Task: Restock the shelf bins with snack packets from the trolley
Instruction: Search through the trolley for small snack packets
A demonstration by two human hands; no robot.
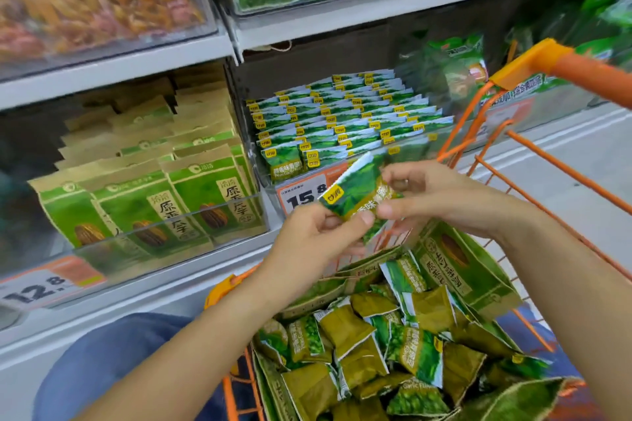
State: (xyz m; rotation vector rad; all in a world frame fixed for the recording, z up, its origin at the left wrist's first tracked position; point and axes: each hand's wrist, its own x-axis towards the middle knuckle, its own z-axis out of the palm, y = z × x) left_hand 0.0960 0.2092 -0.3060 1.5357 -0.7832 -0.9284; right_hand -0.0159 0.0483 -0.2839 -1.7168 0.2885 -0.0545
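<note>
Item: snack packet point(355, 191), small green foil pouch with a yellow logo tab, held in the air between the trolley below and the shelf bin beyond. Judged light, soft and crinkly, with loose contents inside; the film probably slips under a lax pinch and creases rather than breaks. Best taken by the flat crimped end seams or the corners, not the puffed middle.

Grip, left hand point(318, 236): thumb and curled fingers pinched on the packet's lower left end.

Grip, right hand point(431, 195): fingertips pinched on the packet's right side, thumb beneath, fingers above. Both closed on the one packet; a ring shows on one right finger.

Just beyond the grip: clear shelf bin point(349, 120), holding upright rows of matching packets, nearly full at the back, with looser room at the front. A price label point(301, 195) sits on its front, directly behind the packet.

Left of the grip: neighbouring bin point(154, 188) of larger kraft-and-green seed bags.

Below the grip: orange wire trolley point(533, 164), with a heap of loose packets point(386, 349) in open green cartons.
</note>
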